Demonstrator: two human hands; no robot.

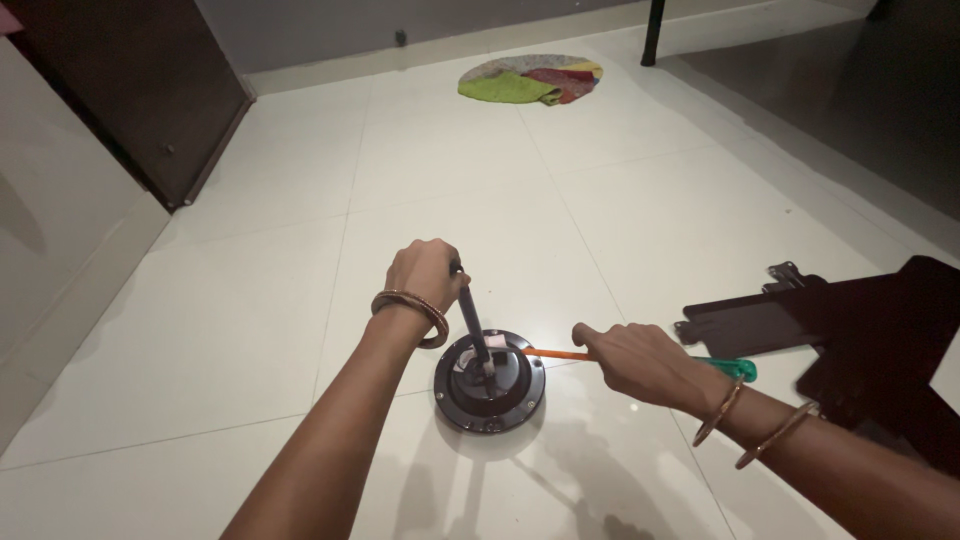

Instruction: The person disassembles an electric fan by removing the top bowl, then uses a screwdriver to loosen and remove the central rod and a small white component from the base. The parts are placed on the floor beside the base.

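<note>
Dim room; soft glare on glossy floor tiles (620,200), edges darker.

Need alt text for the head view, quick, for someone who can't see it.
On a white tiled floor, the left hand holds a dark rod upright on a round black base, while the right hand holds an orange-shafted screwdriver pointed at it. Black parts lie to the right.

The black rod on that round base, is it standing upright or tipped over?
Roughly upright, leaning slightly. The rod rises from the round base on the floor, its top gripped by the left hand.

No packages, labels, signs or screens are in view.
</note>
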